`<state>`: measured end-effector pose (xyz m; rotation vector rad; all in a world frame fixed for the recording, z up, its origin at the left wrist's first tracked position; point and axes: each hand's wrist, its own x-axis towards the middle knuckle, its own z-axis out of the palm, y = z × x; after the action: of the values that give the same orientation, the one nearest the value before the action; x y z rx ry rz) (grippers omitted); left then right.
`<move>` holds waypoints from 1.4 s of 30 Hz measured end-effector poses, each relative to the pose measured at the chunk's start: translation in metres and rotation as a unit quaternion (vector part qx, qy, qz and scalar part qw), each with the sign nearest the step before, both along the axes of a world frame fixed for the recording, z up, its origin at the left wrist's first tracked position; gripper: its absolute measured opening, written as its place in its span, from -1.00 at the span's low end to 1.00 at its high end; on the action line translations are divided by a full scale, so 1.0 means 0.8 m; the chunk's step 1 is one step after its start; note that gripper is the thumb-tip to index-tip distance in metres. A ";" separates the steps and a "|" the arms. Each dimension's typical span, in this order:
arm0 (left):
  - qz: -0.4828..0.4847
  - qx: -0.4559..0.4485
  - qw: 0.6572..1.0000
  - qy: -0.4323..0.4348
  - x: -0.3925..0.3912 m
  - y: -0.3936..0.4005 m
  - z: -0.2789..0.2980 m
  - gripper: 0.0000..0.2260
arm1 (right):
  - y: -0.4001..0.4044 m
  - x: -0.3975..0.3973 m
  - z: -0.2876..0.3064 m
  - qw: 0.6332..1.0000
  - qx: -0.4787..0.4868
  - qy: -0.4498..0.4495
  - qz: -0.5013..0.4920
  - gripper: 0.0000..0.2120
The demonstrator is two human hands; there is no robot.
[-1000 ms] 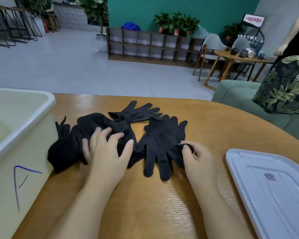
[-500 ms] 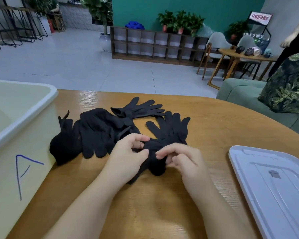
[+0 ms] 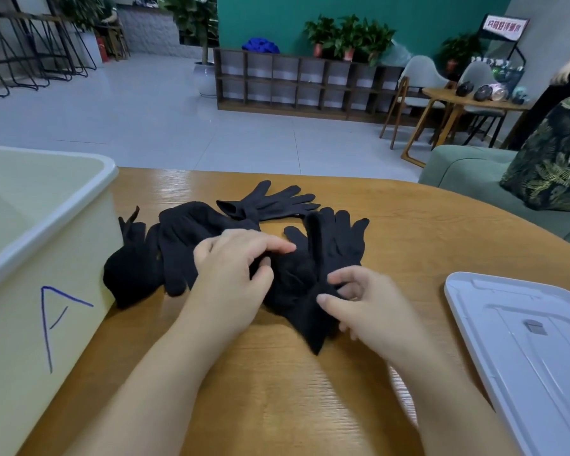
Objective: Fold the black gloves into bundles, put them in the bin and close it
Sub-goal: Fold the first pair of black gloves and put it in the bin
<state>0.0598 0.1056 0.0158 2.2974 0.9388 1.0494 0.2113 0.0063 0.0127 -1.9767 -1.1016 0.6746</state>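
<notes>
Several black gloves lie on the wooden table [image 3: 277,406]. A stacked pair of gloves [image 3: 310,274] is in the middle, fingers pointing away from me, its cuff end folded toward me. My left hand [image 3: 234,268] presses and pinches the pair's left side. My right hand [image 3: 366,301] pinches the cuff end on its right. More gloves [image 3: 175,245] are heaped to the left, and one flat glove [image 3: 270,204] lies behind. The cream bin [image 3: 30,245], marked with a blue "A", stands open at the left. Its white lid [image 3: 533,350] lies flat at the right.
A green sofa [image 3: 468,169] with a leaf-print cushion [image 3: 553,162] sits beyond the table's right edge. Farther back are a low shelf with plants, chairs and a small round table. A person's hand shows at the far right edge.
My left hand left the heap on the left and joined the right hand on the middle pair. The pair's cuff end has been folded and bunched toward me.
</notes>
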 end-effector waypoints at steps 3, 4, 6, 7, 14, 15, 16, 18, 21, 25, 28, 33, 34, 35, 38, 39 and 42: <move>0.093 0.050 0.994 0.042 0.004 0.000 -0.010 -0.66 | -0.002 0.000 0.002 0.996 -0.041 0.080 -0.005 -0.99; 0.112 0.048 0.991 0.058 0.006 0.001 -0.014 -0.65 | -0.003 0.000 0.003 0.993 -0.059 0.106 -0.006 -0.97; 0.122 0.054 0.988 0.072 0.008 -0.004 -0.019 -0.66 | -0.007 0.000 0.004 0.986 -0.092 0.137 -0.001 -0.86; 0.123 0.058 0.988 0.067 0.011 -0.007 -0.021 -0.68 | -0.009 -0.001 0.004 0.984 -0.095 0.148 0.004 -0.84; 0.114 -0.001 0.991 0.074 0.010 -0.055 -0.027 -0.71 | -0.063 -0.022 0.005 0.983 -0.053 0.166 0.056 -0.73; 0.095 -0.010 0.991 0.092 0.008 -0.063 -0.031 -0.70 | -0.072 -0.024 0.004 0.981 -0.059 0.171 0.064 -0.73; 0.076 -0.018 0.991 0.109 0.005 -0.070 -0.033 -0.70 | -0.080 -0.028 0.004 0.980 -0.065 0.175 0.071 -0.73; 0.047 -0.029 0.989 0.137 0.000 -0.084 -0.035 -0.70 | -0.093 -0.033 0.002 0.977 -0.076 0.178 0.090 -0.77; 0.048 -0.035 0.983 0.175 -0.011 -0.106 -0.040 -0.63 | -0.109 -0.041 0.006 0.970 -0.098 0.192 0.115 -0.85; 0.098 -0.029 0.974 0.204 -0.028 -0.124 -0.047 -0.54 | -0.117 -0.045 0.010 0.968 -0.065 0.234 0.068 -0.85; 0.086 -0.033 0.975 0.201 -0.038 -0.130 -0.047 -0.53 | -0.107 -0.047 0.008 0.977 -0.043 0.209 -0.007 -0.66; 0.054 -0.054 0.978 0.192 -0.050 -0.130 -0.046 -0.65 | -0.070 -0.048 -0.004 0.998 -0.027 -0.038 -0.052 -0.50; 0.054 -0.058 0.980 0.183 -0.050 -0.130 -0.046 -0.69 | -0.061 -0.049 -0.007 0.997 -0.043 -0.056 -0.044 -0.50; 0.056 -0.059 0.981 0.177 -0.050 -0.130 -0.047 -0.71 | -0.053 -0.051 -0.010 0.994 -0.065 -0.081 -0.037 -0.50; 0.082 -0.041 0.981 0.170 -0.049 -0.129 -0.048 -0.79 | -0.033 -0.056 -0.017 0.977 -0.119 -0.175 -0.007 -0.67; 0.098 -0.035 0.981 0.166 -0.049 -0.129 -0.048 -0.81 | -0.030 -0.058 -0.017 0.973 -0.122 -0.194 0.003 -0.76; 0.156 -0.042 0.972 0.172 -0.050 -0.129 -0.044 -0.84 | -0.030 -0.058 -0.022 0.983 -0.067 -0.169 -0.030 -0.79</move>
<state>0.0197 0.0021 -0.0194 2.3525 1.4903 0.7149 0.1648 -0.0178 -0.0053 -2.2908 -1.2132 0.3958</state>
